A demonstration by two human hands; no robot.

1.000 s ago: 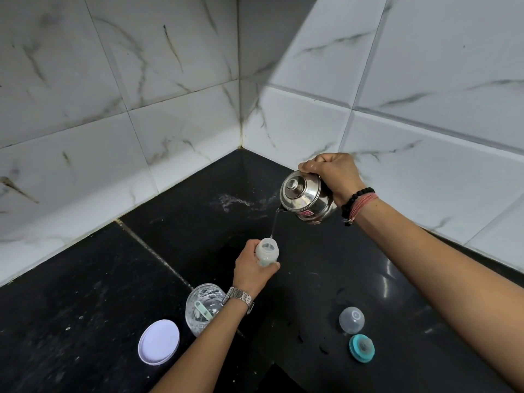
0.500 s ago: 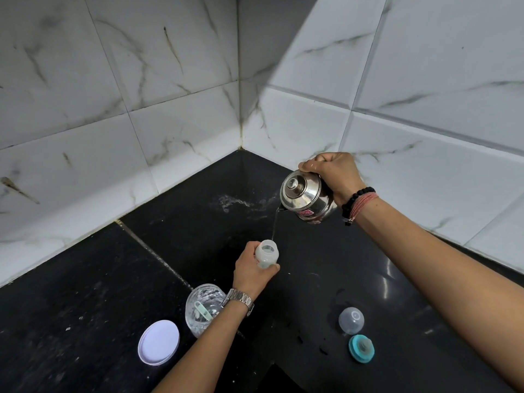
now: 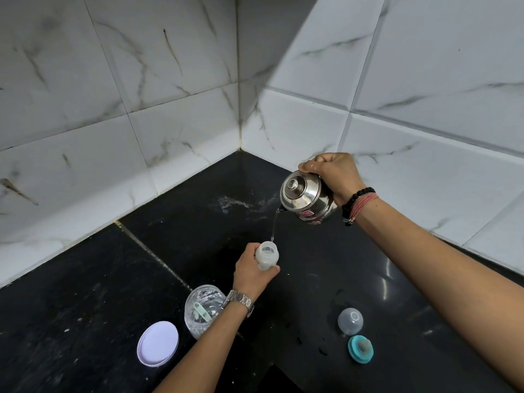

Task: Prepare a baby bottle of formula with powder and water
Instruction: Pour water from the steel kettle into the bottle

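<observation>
Pouring water, the right hand (image 3: 334, 177), closed around a tilted steel kettle (image 3: 307, 198) right of centre, sends a thin stream into the open baby bottle (image 3: 267, 255). The left hand (image 3: 251, 275) wraps the bottle's body just below frame centre, above the black counter (image 3: 85, 321). The bottle looks light, smooth plastic, likely slippery when wet; holding it round its middle suits it. Compared with a second ago, kettle and bottle have barely moved.
</observation>
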